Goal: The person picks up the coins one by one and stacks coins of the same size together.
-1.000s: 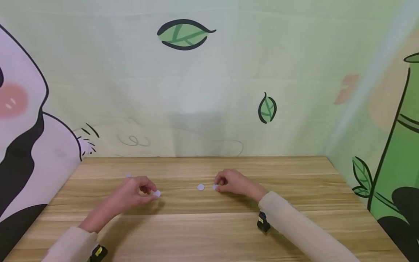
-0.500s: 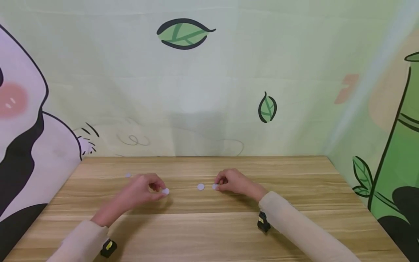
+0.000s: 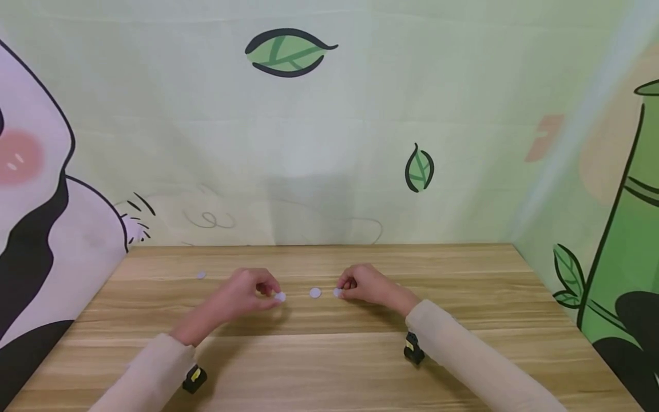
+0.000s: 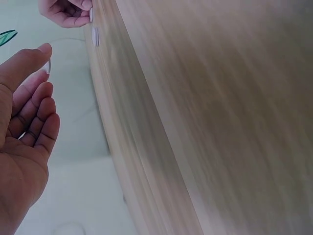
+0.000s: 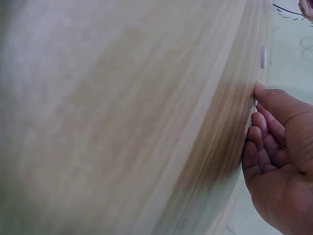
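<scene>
Between thumb and forefinger my left hand [image 3: 244, 294] pinches a small white disc [image 3: 280, 297], held above the tabletop. In the left wrist view that disc [image 4: 49, 66] shows edge-on at the fingertips. My right hand [image 3: 372, 286] pinches another white disc [image 3: 337, 293], low at the table surface. Between the two hands a third white disc [image 3: 315, 293] lies flat on the wood, nearer the right hand; neither hand touches it. In the right wrist view the thumb [image 5: 281, 100] hides most of the disc it grips.
A further small white disc [image 3: 201, 275] lies at the back left of the wooden table [image 3: 319, 372]. Behind the table's far edge hangs a pale green cloth [image 3: 329, 126] printed with leaves and a panda. Each wrist carries a small black camera [image 3: 195, 379].
My left hand has moved right and slightly farther back with its disc, toward the disc on the table. The right hand has stayed in place.
</scene>
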### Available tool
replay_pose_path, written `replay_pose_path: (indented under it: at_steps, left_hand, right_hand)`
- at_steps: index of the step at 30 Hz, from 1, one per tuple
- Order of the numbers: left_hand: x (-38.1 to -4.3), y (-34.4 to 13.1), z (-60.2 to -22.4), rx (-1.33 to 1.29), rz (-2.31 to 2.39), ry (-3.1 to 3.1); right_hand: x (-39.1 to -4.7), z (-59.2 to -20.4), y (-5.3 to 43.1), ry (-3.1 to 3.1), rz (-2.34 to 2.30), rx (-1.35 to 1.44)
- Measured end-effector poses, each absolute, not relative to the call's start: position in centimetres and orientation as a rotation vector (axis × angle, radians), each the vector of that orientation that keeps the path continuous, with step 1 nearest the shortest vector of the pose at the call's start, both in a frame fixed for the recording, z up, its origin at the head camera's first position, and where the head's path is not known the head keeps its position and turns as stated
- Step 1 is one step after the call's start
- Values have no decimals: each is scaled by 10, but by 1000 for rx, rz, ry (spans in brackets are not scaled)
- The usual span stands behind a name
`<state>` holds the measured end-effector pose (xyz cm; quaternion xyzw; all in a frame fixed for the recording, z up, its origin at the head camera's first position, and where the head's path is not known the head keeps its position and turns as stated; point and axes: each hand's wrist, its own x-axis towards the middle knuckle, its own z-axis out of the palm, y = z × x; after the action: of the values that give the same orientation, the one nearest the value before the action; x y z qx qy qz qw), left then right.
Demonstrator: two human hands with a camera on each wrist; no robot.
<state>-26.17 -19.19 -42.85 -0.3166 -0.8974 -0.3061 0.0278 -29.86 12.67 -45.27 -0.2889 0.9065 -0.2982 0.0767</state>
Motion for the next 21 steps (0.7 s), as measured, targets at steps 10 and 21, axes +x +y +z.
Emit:
replay_pose_path:
  at_steps: [10,21]
  left_hand:
    - [-266,-177,-429,-972,-957,-2795]
    - [-268,-159,-427,-967,-949,-2813]
  right_hand:
    - [-299,-453,128,2718,-885,-880]
    - [-300,-452,127,2712,-882,-873]
